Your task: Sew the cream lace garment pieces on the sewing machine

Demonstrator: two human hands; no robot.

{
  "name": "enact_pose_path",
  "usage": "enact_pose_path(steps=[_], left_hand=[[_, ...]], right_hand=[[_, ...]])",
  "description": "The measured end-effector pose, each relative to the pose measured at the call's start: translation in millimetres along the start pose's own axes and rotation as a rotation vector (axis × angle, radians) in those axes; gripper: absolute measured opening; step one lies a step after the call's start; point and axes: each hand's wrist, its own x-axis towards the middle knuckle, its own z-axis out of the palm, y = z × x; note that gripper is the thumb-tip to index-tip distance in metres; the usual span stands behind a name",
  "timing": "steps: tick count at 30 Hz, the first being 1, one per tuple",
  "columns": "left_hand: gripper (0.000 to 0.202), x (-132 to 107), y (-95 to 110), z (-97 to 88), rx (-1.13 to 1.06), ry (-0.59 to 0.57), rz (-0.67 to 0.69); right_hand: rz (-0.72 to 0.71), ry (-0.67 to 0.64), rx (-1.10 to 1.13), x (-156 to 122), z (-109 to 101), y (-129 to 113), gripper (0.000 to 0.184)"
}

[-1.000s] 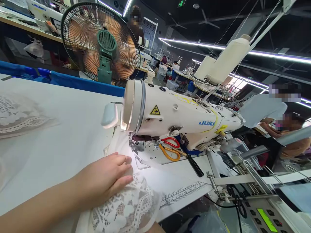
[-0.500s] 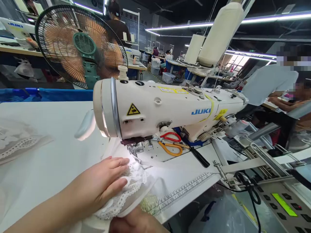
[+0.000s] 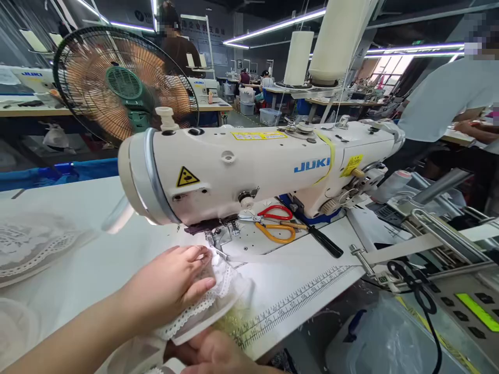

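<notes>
White lace fabric [image 3: 222, 283] with a scalloped eyelet edge lies at the presser foot [image 3: 210, 239] of a JUKI sewing machine [image 3: 218, 171]. My left hand [image 3: 171, 283] rests on top of this fabric, just in front of the foot. Its fingers are slightly bent and the thumb is held apart. Lower down, at the table's front edge, my right hand [image 3: 218, 350] is closed on the near edge of the same fabric, its fingertips partly hidden beneath the cloth.
Scissors with red and orange handles [image 3: 276, 234] and a black-handled tool [image 3: 325, 241] lie behind the foot. More lace fabric [image 3: 35, 244] lies at left. A printed ruler [image 3: 296, 304] runs along the front edge. A fan [image 3: 125, 83] and a control panel [image 3: 468, 311] flank the machine.
The view has shifted, so the machine appears further left. My left hand's fingers have bent more and drawn together on the lace. My right hand stays at the fabric's near edge.
</notes>
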Motion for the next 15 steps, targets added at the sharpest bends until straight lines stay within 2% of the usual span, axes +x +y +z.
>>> enact_pose_path(steps=[8,12,15], left_hand=[[0.058,6,-3,-5.3,0.135,-0.038,-0.033],[0.061,10,3,-10.2,0.27,0.002,-0.043],[0.057,11,6,-9.7,0.322,-0.064,-0.072]], right_hand=[[-0.04,-0.029,0.037,8,1,-10,0.064],[-0.04,0.02,-0.018,12,-4,-4,0.058],[-0.001,0.063,-0.123,12,-9,2,0.066]])
